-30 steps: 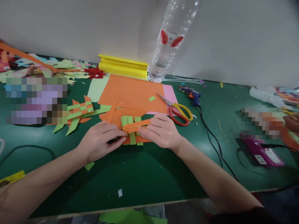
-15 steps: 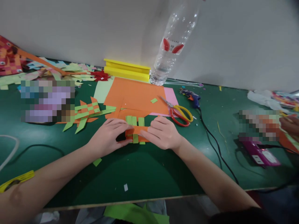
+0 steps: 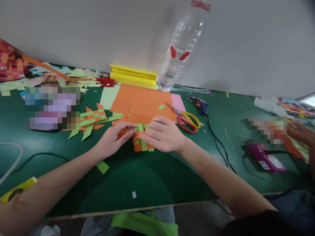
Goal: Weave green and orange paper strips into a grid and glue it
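Between my hands, low over the green table (image 3: 115, 191), is a small weave of orange and green paper strips (image 3: 142, 146). My left hand (image 3: 116, 135) pinches its left edge with thumb and fingertips. From the other side my right hand (image 3: 165, 135) grips an orange strip, its fingers covering the weave's right part. Some green strip ends stick up at the far side. Left of the hands lies a woven orange and green paper fish (image 3: 94, 117). Orange paper sheets (image 3: 142, 98) lie just beyond the weave.
Scissors (image 3: 188, 122) and a hot glue gun (image 3: 199, 105) lie to the right. A bottle (image 3: 176, 55) and a folded yellow strip (image 3: 133, 77) stand by the wall. A purple power strip (image 3: 265, 157) sits near another person's hand (image 3: 301, 132). Paper scraps (image 3: 56, 73) pile up back left.
My right hand has risen and shifted slightly left, lifting an orange strip, so more of a green strip shows. My left fingers have drawn back a little to the weave's edge.
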Available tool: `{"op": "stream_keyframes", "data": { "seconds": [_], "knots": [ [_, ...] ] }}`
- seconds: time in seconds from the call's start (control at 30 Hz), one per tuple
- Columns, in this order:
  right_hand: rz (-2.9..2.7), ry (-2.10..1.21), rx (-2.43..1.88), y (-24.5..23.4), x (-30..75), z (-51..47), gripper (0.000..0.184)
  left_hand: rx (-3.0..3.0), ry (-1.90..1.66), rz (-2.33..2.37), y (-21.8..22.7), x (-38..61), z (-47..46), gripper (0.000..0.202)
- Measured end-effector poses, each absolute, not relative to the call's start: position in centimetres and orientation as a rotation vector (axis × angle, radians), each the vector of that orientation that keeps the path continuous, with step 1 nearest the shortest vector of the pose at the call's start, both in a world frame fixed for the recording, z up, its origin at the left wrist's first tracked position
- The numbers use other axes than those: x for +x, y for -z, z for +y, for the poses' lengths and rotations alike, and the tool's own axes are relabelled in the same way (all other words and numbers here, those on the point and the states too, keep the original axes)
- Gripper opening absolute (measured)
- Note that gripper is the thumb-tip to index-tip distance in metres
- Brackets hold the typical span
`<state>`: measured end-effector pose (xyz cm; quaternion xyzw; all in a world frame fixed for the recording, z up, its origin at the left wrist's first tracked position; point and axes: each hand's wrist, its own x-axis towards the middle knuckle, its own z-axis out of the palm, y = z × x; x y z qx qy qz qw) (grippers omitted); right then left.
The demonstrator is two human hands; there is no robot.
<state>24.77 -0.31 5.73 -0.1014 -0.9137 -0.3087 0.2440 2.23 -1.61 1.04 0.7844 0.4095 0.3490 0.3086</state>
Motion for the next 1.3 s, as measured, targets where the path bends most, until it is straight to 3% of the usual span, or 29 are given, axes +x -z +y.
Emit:
{"op": "stream_keyframes", "data": {
  "seconds": [0.3,0.43,0.57,0.77,1.07,1.3],
  "knots": [
    [-2.519,0.857,-0.304,-4.6,23.8,0.1,0.023,2.046,-0.892,1.071,-1.2,2.2,-1.3,0.027],
    [-2.500,0.737,-0.343,-3.9,24.1,0.7,0.012,2.023,-0.886,1.087,-1.1,1.9,-1.1,0.026],
    [-2.413,0.402,-0.494,-2.3,25.1,1.1,0.045,1.999,-0.906,1.105,-0.8,1.3,-1.0,0.028],
    [-2.574,0.105,-0.703,-0.9,26.0,0.9,0.039,2.051,-0.825,1.234,-1.7,0.8,-0.8,0.032],
    [-2.641,-0.034,-0.693,-0.5,26.2,0.9,0.044,2.217,-0.759,1.262,-1.8,0.6,-0.9,0.024],
    [-2.650,-0.124,-0.769,-0.5,26.4,1.2,0.044,2.298,-0.541,1.275,-1.7,0.5,-1.1,0.032]
  ]
}}
